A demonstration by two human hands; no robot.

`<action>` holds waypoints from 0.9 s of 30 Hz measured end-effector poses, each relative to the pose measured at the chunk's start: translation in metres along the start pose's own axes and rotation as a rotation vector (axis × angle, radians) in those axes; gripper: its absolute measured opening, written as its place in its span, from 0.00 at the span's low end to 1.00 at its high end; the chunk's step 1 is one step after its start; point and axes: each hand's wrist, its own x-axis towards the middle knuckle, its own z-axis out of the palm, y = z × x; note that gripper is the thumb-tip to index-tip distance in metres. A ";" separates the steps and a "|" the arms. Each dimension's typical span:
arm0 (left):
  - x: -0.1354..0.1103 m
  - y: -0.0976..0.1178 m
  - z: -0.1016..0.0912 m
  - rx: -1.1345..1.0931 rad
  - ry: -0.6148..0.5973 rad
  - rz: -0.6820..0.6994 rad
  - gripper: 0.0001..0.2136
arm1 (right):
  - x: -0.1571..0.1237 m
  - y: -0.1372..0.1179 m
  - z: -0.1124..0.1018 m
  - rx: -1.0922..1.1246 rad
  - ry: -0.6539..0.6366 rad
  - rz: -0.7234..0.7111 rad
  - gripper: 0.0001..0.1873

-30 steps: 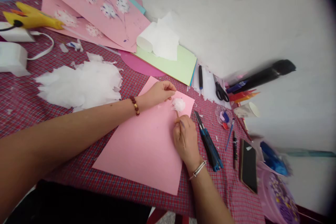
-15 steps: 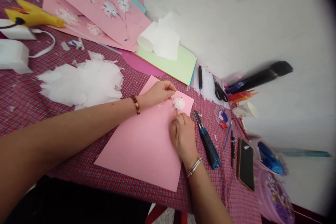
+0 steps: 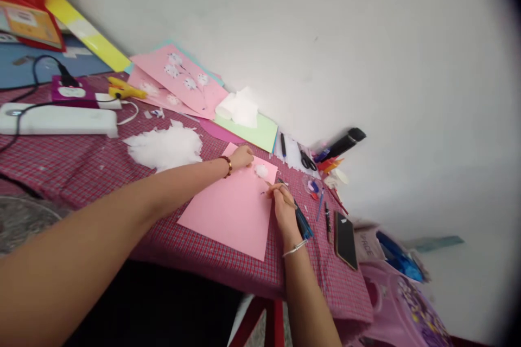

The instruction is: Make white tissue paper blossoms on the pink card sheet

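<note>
A pink sheet of paper (image 3: 232, 211) lies on the checked tablecloth, with a fluffy white paper puff (image 3: 261, 171) near its top right corner. My left hand (image 3: 243, 156) rests at the sheet's upper edge, left of the puff, fingers curled together; anything between them is hidden. Between the fingers of my right hand (image 3: 283, 206) is a thin wooden stick (image 3: 290, 203), slanting toward the puff. A small dark mark shows on the paper by these fingers. Partly behind my right hand lies a blue and black utility knife (image 3: 303, 222).
Torn white paper pieces (image 3: 166, 143) are heaped on the left, near a yellow glue gun (image 3: 124, 88) and a white power strip (image 3: 61, 119). Pink flower pictures (image 3: 183, 78) lean at the back. Scissors (image 3: 308, 160), a paint dish (image 3: 312, 187) and a phone (image 3: 345, 239) lie on the right.
The view has pulled back and shows more of the table. My right hand has shifted down and right from the puff, and the stick has turned from upright to slanted.
</note>
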 end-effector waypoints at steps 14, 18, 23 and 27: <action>-0.201 -0.012 -0.035 0.683 -0.193 0.471 0.14 | -0.019 -0.009 0.014 0.159 0.246 0.071 0.13; -0.196 -0.022 -0.033 0.667 -0.009 0.341 0.15 | -0.019 -0.007 0.013 0.186 0.280 0.058 0.12; -0.173 -0.018 -0.043 0.468 0.233 0.220 0.19 | -0.017 0.004 0.015 0.266 0.292 0.074 0.14; -0.144 -0.005 -0.052 0.084 0.184 -0.082 0.25 | -0.013 0.012 0.017 0.349 0.286 0.092 0.14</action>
